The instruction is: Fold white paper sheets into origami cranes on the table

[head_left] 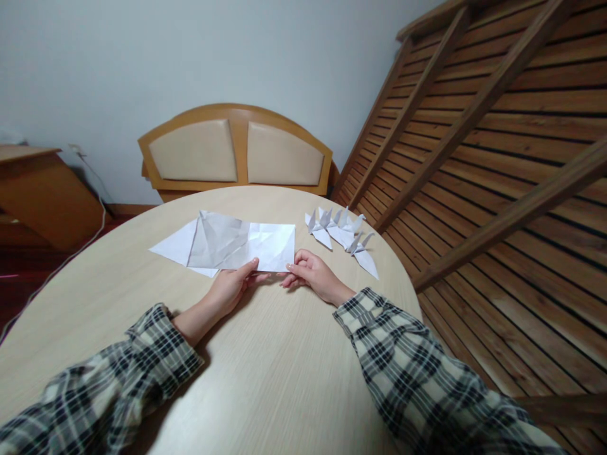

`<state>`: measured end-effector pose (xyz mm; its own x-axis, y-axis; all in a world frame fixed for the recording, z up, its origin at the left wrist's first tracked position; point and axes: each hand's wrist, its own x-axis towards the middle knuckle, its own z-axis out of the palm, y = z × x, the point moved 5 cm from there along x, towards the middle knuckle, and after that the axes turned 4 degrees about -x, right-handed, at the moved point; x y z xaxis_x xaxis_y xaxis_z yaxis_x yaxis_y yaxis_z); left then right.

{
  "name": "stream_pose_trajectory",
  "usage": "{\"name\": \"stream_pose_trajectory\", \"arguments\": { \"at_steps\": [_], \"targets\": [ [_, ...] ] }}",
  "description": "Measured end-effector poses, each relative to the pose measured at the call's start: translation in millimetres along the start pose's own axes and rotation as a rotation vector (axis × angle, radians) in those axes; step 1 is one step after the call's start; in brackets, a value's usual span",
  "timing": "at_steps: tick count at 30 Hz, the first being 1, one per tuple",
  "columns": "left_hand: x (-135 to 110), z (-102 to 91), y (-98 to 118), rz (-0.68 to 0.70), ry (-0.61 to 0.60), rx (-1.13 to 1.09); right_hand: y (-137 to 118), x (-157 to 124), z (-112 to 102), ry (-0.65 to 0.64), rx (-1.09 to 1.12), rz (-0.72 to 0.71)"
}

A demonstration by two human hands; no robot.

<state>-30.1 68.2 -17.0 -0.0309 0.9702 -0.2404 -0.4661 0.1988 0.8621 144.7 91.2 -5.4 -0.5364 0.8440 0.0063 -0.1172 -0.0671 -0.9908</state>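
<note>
1. The left hand (231, 289) lay on the tabletop (265, 379) with its thumb pressed on top of the near edge of a sheet of paper (246, 243) and its fingers curled beneath, pinching that edge.
2. The right hand (310, 272) rested just beside it, fingers curled and thumb and forefinger closed on the sheet's near right corner.
3. Both wrists came out of checked sleeves (403, 360), and the forearms lay flat on the tabletop.
4. The sheet of paper was white and heavily creased. It lay flat near the middle of the tabletop, just beyond the hands, with a raised fold on its left half.
5. A plain white triangle stuck out from under its left end. Whether this belonged to the same sheet could not be told.
6. To the right of the sheet, near the tabletop's far right edge, stood a small cluster of folded paper cranes (342, 234), close together and apart from the sheet.
7. Behind the round, pale wooden tabletop stood a chair (234, 151) with two padded back panels, against a light wall.
8. A slatted wooden frame (497, 158) leaned on the right. On the left a cable (97, 196) ran down beside a wooden cabinet (42, 189).
</note>
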Motion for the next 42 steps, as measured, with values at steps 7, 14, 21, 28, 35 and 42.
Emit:
{"name": "stream_pose_trajectory", "arguments": {
  "at_steps": [7, 14, 21, 28, 35, 42],
  "targets": [
    [-3, 3.6, 5, -0.005, 0.003, -0.066, -11, -1, -12, 0.186, -0.079, -0.098],
    [-4, 3.5, 7, 0.019, -0.018, -0.063, -12, 2, -18, 0.195, -0.29, -0.316],
    [-5, 5.3, 7, -0.004, -0.054, -0.04, -17, -2, -12, 0.167, -0.61, -0.415],
    [-8, 8.4, 7, -0.001, -0.057, -0.001, -23, -4, -14, 0.219, -0.684, -0.453],
    [-6, 8.9, 5, 0.017, -0.091, -0.024, -26, -4, -16, 0.243, -0.713, -0.498],
    [-8, 9.9, 6, 0.006, -0.077, -0.017, -27, -5, -14, 0.238, -0.734, -0.487]
  ]
}}
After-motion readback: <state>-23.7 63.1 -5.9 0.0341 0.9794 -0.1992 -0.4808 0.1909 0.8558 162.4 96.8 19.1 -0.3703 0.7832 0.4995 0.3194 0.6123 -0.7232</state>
